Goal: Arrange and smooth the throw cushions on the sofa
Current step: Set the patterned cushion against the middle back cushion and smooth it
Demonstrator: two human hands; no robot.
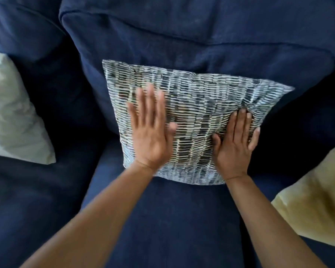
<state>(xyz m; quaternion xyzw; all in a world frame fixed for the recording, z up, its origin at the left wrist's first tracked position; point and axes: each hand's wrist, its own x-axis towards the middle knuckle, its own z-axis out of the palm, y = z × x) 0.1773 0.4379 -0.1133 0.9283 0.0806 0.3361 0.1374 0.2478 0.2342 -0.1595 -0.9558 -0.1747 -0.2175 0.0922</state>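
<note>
- left hand (150, 132) lies flat on the patterned cushion (191, 113), fingers spread apart and stretched, gripping nothing; its outline is blurred.
- right hand (235, 146) presses on the right part of the same cushion, fingers close together and straight, thumb out to the side; it also clamps nothing, and the fabric is wrinkled in small folds at the fingertips.
- the patterned cushion is about square, with rows of short dark grey and black dashes on a white and pale blue ground; its surface looks a little creased, more on the right side.
- this cushion stands on the seat of the navy blue sofa (162, 219) and leans against the big blue back cushion (201, 35), in the middle of the view, turned slightly so the left top corner is higher.
- a white cushion (14, 117) lies at the left side of the sofa, well apart.
- a yellow-green cushion (317, 200) lies at the right edge, near the right forearm.
- no writing or label can be read on any cushion.
</note>
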